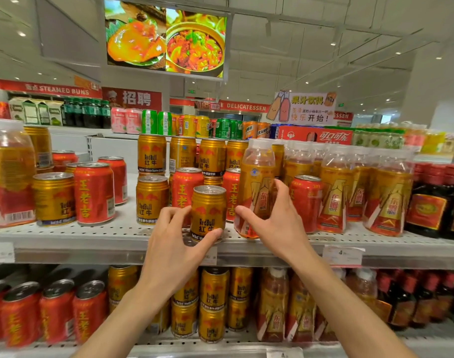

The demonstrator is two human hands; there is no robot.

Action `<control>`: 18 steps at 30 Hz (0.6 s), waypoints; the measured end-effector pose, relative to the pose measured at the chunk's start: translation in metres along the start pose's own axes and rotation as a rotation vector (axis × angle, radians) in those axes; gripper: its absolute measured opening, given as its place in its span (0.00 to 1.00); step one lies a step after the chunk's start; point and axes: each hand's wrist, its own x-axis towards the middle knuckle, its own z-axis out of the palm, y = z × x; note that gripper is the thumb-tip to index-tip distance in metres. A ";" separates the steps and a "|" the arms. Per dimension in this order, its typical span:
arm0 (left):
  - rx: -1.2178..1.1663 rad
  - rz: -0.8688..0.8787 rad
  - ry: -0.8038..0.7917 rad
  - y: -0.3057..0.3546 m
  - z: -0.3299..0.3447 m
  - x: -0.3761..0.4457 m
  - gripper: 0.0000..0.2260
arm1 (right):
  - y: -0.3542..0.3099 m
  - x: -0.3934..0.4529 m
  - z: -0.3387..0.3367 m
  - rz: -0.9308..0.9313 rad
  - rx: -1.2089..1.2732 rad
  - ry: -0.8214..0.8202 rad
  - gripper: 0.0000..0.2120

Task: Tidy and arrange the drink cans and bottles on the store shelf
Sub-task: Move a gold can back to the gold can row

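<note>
The left hand (pixel 178 237) is curled round the lower half of a gold Red Bull can (pixel 208 211), thumb across the front near its base and fingers reaching behind its left side. That can stands upright at the front edge of the upper shelf (pixel 91 237), just ahead of the red cans (pixel 186 188) and apart from the other gold ones. The right hand (pixel 269 218) is spread, thumb pointing toward the can and fingers lying against an orange drink bottle (pixel 257 187) just beside it; I cannot tell whether it truly grips the bottle.

To my eye, the can is being sorted back to its own kind. Better to lift it clear than slide it, since the neighbours are close and 1 nudge could topple a red can. The gold group (pixel 152 198) to the left looks the natural home, label facing out. The bottle leans slightly, so steady it before letting go.
</note>
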 end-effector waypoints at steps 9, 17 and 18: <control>0.041 0.048 0.064 0.008 0.014 0.004 0.36 | 0.010 0.001 -0.012 0.039 0.137 -0.062 0.47; -0.131 0.077 0.117 0.005 0.012 -0.005 0.29 | 0.013 -0.006 -0.027 0.039 0.201 -0.077 0.45; -0.163 0.102 0.135 0.006 0.010 -0.009 0.25 | 0.013 -0.007 -0.030 0.040 0.222 -0.083 0.44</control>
